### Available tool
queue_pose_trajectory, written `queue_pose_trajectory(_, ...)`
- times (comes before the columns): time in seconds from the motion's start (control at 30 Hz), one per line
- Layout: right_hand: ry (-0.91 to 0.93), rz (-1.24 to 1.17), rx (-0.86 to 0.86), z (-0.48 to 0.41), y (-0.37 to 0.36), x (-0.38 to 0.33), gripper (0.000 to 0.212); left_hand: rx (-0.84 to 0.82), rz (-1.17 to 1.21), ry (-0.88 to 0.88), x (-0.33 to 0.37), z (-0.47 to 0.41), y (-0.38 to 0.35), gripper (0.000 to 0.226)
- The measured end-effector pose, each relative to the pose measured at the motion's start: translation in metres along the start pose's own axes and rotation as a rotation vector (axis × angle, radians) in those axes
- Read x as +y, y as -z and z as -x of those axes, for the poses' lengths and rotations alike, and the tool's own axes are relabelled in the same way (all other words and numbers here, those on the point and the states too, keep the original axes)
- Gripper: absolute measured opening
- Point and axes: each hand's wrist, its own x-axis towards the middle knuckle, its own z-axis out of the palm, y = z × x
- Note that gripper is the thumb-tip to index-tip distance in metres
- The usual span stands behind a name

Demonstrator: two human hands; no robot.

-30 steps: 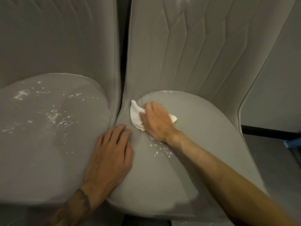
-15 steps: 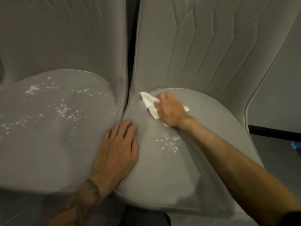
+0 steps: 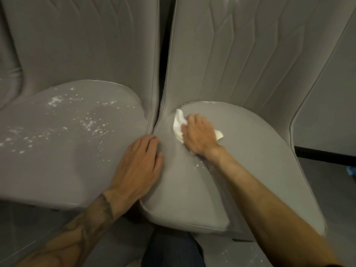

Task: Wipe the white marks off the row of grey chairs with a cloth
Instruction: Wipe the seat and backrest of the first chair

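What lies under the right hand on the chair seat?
A white cloth: its ends stick out on both sides of the right hand, on the grey seat. Its middle is covered, and the seat beneath cannot be seen.

"What sort of place was it?"

"An indoor room fitted out for sitting. Whether it was a dining room, a waiting area or a showroom, I could not tell."

"What showed that?"

"A left grey fabric-upholstered chair (image 3: 57, 155) filled the left of the frame. A matching right grey chair (image 3: 260, 151) stood close beside it at centre-right. Both had tall padded backs with stitched lines and piped edges."

"And around them?"

"A plain grey wall (image 3: 327, 112) stood at the right edge, with a black skirting strip (image 3: 327, 158) along its foot. Below that lay a smooth grey floor (image 3: 317, 189). A small blue thing (image 3: 351, 173) at the far right was too cut off to name."
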Motion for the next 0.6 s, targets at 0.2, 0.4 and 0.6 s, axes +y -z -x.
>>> queue_pose_trajectory(0.2, 0.336, -0.091, -0.032, 0.037, 0.002, -0.021, 0.030, 0.008, -0.036, -0.020, -0.007, 0.013, -0.001, 0.028)
queue_pose_trajectory(0.4, 0.179, -0.006, 0.048, 0.017, -0.005, -0.042, 0.031, 0.093, -0.048, -0.009, -0.008, 0.013, -0.003, 0.036)
queue_pose_trajectory(0.6, 0.299, -0.039, -0.026, 0.025, 0.003, -0.020, 0.032, 0.054, -0.066, -0.015, -0.006, 0.013, -0.002, 0.030)
